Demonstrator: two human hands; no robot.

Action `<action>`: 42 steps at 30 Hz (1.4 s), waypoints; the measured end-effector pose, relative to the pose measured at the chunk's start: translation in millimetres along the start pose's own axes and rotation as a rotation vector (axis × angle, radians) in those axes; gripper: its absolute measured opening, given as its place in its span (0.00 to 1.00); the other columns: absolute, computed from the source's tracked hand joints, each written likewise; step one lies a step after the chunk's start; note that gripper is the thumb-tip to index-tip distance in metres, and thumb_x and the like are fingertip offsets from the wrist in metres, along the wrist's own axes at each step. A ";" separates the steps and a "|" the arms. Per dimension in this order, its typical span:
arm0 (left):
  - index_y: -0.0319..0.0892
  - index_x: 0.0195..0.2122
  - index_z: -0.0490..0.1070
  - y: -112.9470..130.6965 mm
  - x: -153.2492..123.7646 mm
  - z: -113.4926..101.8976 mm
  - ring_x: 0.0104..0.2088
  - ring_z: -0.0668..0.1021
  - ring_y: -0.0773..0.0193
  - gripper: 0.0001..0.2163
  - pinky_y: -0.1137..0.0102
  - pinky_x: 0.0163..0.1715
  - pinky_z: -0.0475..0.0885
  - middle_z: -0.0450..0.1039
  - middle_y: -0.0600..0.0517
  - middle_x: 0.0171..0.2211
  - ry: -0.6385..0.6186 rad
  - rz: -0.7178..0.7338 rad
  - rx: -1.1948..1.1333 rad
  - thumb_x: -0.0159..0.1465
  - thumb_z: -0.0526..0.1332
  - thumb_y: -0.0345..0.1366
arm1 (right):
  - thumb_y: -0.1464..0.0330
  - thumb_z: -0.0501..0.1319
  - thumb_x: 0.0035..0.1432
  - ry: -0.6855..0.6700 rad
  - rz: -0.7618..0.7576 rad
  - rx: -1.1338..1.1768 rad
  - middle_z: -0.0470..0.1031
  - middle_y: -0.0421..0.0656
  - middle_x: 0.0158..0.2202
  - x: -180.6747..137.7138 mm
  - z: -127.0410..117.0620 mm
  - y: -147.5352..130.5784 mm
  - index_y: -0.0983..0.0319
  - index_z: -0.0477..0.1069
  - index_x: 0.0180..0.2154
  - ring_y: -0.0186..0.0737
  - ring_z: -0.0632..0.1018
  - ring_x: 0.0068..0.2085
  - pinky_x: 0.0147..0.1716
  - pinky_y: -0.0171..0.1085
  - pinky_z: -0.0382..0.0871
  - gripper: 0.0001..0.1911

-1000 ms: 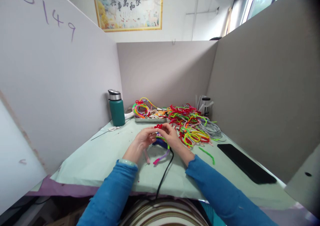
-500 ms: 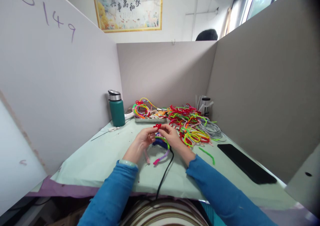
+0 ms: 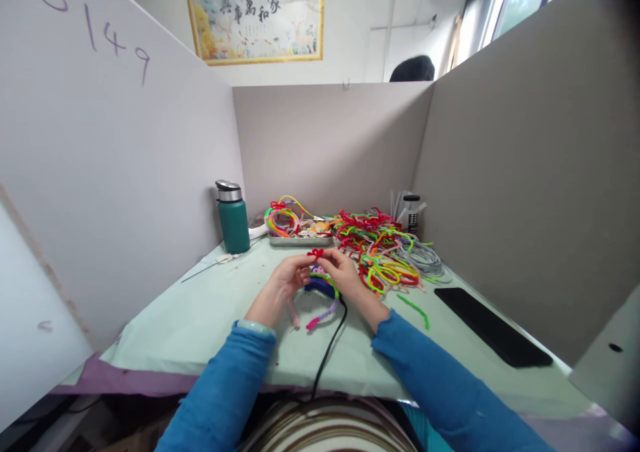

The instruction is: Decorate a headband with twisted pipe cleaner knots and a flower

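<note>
Between the fingertips of both hands is a small red pipe-cleaner flower (image 3: 315, 253), pinched from either side. My left hand (image 3: 289, 275) is closed on its left edge, with thumb and index finger together. From the right, my right hand (image 3: 341, 270) grips it in the same way. Below the hands lies a headband wrapped in colored pipe cleaner (image 3: 327, 313), green above, purple and pink at the end. Its upper part is partly hidden by my fingers. A dark blue object (image 3: 320, 285) with a black cable (image 3: 331, 352) sits beneath it.
A tangled heap of colored pipe cleaners (image 3: 370, 229) lies behind my right hand. A metal tray (image 3: 300, 241) holds small pieces and looped bands. A green bottle (image 3: 233, 222) stands left; a black phone-like slab (image 3: 493, 325) lies right. A green pipe-cleaner piece (image 3: 415, 311) is nearby. Partition walls surround the table.
Almost nothing differs. Both hands keep their pinch on the red flower, and the view has shifted very slightly.
</note>
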State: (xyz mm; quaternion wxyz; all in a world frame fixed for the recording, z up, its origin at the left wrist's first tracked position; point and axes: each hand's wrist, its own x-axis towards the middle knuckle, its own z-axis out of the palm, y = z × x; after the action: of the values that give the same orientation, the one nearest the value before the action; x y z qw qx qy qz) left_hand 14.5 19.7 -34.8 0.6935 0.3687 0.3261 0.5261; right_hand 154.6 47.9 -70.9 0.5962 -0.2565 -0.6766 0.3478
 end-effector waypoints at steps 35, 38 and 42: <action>0.36 0.26 0.69 -5.4 5.8 -8.6 0.13 0.59 0.78 0.14 0.75 0.14 0.52 0.69 0.54 0.20 0.050 0.152 0.285 0.44 0.71 0.37 | 0.59 0.63 0.48 0.018 0.116 -0.030 0.64 0.35 0.19 3.7 -5.3 -12.6 0.62 0.66 0.25 0.32 0.65 0.22 0.23 0.33 0.59 0.13; 0.36 0.28 0.71 -6.2 7.5 -11.0 0.13 0.60 0.77 0.15 0.75 0.15 0.54 0.71 0.52 0.23 0.042 0.183 0.311 0.44 0.71 0.39 | 0.58 0.62 0.48 0.020 0.120 -0.052 0.63 0.35 0.18 2.9 -5.4 -14.3 0.62 0.66 0.24 0.32 0.64 0.21 0.23 0.33 0.58 0.14; 0.37 0.26 0.70 -6.4 9.3 -12.9 0.13 0.60 0.76 0.14 0.75 0.15 0.54 0.69 0.54 0.19 0.057 0.208 0.298 0.43 0.71 0.39 | 0.57 0.61 0.49 0.005 0.127 -0.049 0.64 0.36 0.18 1.3 -4.9 -17.1 0.62 0.66 0.23 0.32 0.65 0.22 0.23 0.33 0.59 0.14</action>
State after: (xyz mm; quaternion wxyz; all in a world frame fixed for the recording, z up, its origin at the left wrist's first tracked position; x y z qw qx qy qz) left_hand 9.0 29.8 -47.5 0.5635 0.4840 0.3803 0.5509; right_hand 160.4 39.0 -56.6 0.5681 -0.3145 -0.6657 0.3676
